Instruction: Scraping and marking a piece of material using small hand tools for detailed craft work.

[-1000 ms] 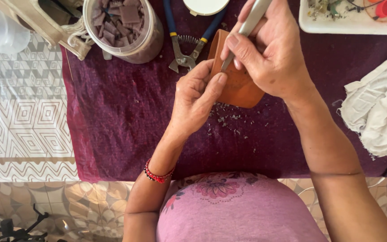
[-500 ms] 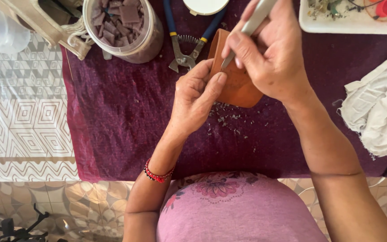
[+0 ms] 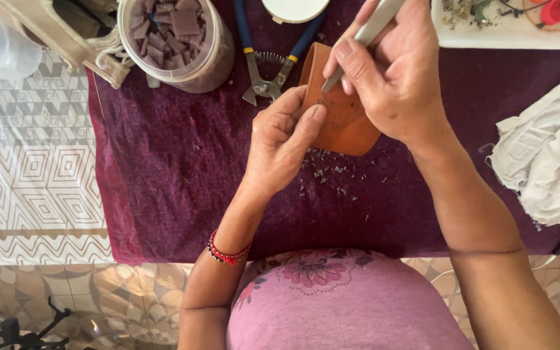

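A person seated at a worktop draped in a dark purple cloth (image 3: 176, 168) steadies a small terracotta piece (image 3: 348, 126) with the left hand (image 3: 280, 139), whose fingers are curled closed against its near-left edge, thumb pressed to the clay, apparently to keep it from shifting. The right hand (image 3: 393, 71) is wrapped tightly around a slim grey metal tool (image 3: 367, 35), held like a pen with its tip touching the top face of the clay, a grip that seems suited to fine scraping or scoring. The terracotta piece lies on the cloth directly between the two hands, partly hidden under the right hand's fingers. Pale crumbs (image 3: 328, 175) are scattered on the cloth just below the piece, near the left wrist. Blue-handled nippers (image 3: 270, 71) rest just beyond the left hand's fingertips, beside a clear jar of purple tile pieces (image 3: 176, 35). A crumpled white rag (image 3: 542, 155) lies well apart at the right edge, and a white tray (image 3: 507, 32) of small oddments sits at the top right.
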